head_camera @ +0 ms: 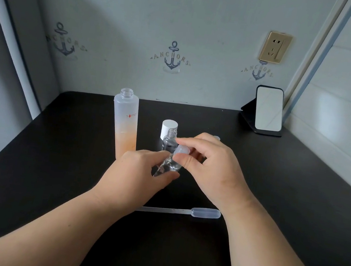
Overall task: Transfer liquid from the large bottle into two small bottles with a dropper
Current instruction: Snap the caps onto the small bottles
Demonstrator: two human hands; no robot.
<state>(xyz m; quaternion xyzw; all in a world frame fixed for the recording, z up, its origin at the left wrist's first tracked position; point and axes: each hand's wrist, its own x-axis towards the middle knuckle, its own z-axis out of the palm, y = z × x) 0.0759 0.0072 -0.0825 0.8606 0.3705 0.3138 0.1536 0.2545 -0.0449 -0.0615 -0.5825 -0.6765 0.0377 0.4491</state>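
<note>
While your left hand (pixel 142 166) grips the tilted small bottle (pixel 168 165) mid-frame, your right hand (pixel 209 160) pinches its cap (pixel 182 151); a slip could spill it.

Black table (pixel 52 160) w/ large bottle (pixel 125 125), dropper (pixel 181 211), mirror (pixel 268 110).

head cam | looks forward-down | close over table (pixel 52 160) | wall behind
</note>
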